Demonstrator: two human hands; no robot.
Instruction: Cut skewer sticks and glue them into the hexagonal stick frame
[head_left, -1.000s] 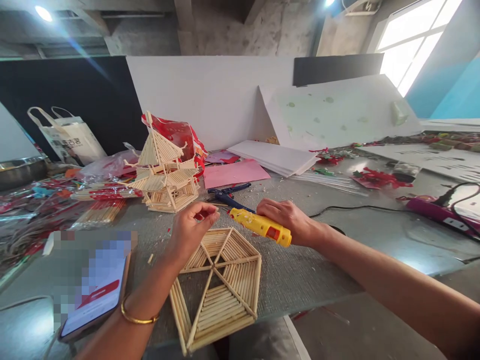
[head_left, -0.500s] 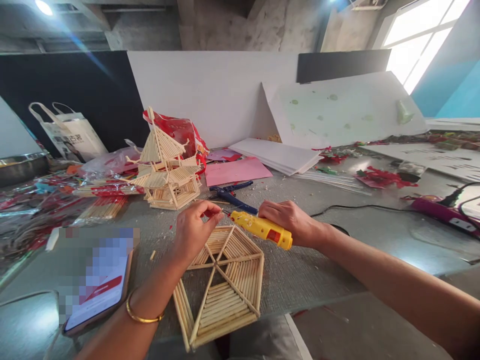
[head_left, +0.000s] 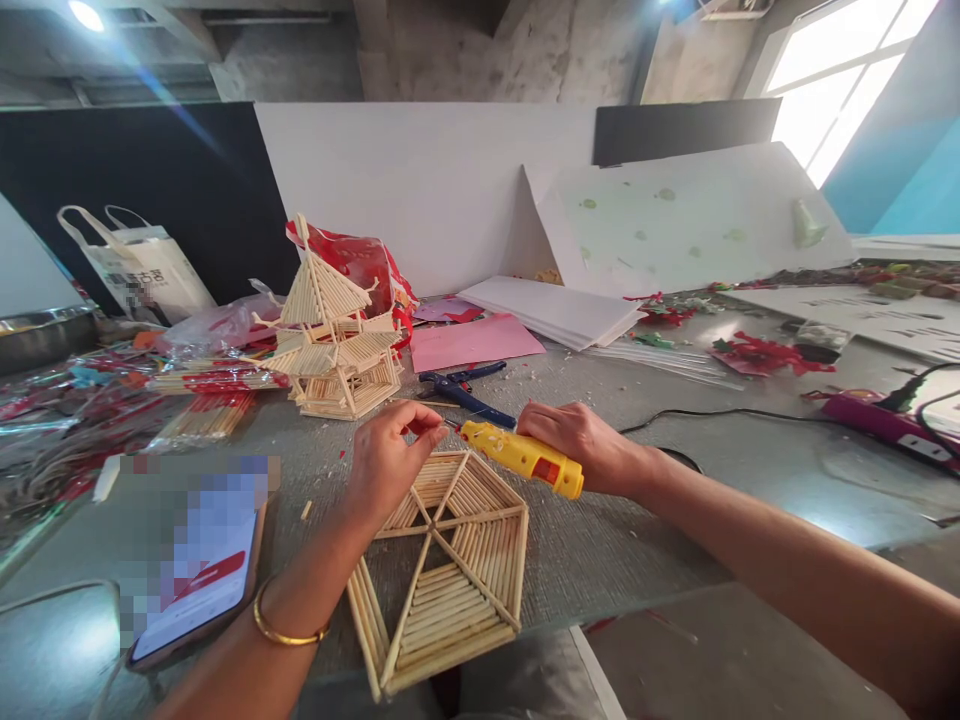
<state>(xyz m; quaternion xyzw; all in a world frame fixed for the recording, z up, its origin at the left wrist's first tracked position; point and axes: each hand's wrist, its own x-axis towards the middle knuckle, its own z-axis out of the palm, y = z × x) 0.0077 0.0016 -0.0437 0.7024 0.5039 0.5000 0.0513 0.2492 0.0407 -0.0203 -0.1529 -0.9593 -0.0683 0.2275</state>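
Note:
My right hand (head_left: pixel 576 438) is wrapped round a yellow glue gun (head_left: pixel 514 455), its nozzle pointing left. Right at that nozzle, the fingertips of my left hand (head_left: pixel 384 458) are pinched together; what they hold, if anything, is too small to make out. Below both hands lies a polygonal frame of thin wooden sticks (head_left: pixel 446 612), divided by spokes. Several of its sections are filled with rows of sticks, while the left one is mostly open. My left forearm passes over its left side.
A stick pagoda (head_left: pixel 337 352) stands behind my left hand. Blue-handled pliers (head_left: pixel 480 405) lie beyond the glue gun. A phone (head_left: pixel 202 590) rests at left. A black cable (head_left: pixel 720 412) runs towards a purple power strip (head_left: pixel 885 425). Pink paper (head_left: pixel 476 342) and white boards (head_left: pixel 555 308) lie behind.

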